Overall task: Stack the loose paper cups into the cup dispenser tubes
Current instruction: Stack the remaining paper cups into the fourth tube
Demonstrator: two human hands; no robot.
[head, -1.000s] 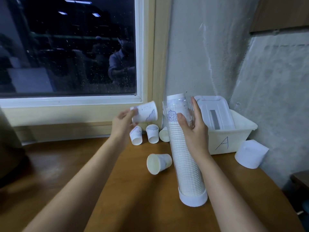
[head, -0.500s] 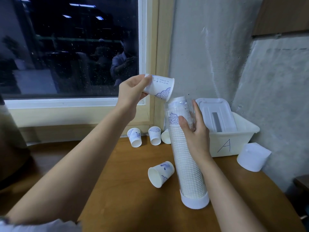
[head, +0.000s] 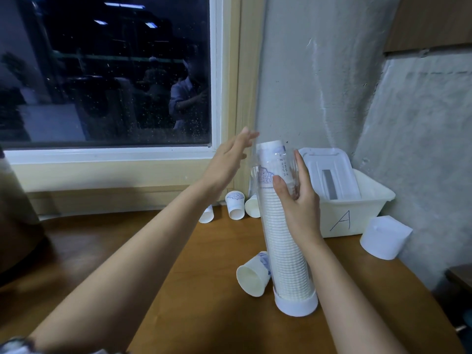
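Dark window point(head: 102, 72) ahead, brown counter point(head: 178, 290) below, white bin point(head: 357, 221) marked A against the wall; the dispenser tube point(head: 278, 231) stands upright on the counter, nearly full; my right grip point(head: 298, 203) curls round its upper part, steadying it; my left grip point(head: 229, 162) is empty now, fingers straight, just beside the tube's mouth; the cup it carried half a second ago has gone in; that's the top cup point(head: 272, 154), poking above the rim; four remain, I reckon: a lying cup point(head: 252, 275) just beside the tube's base, three cups point(head: 235, 205) under the sill.
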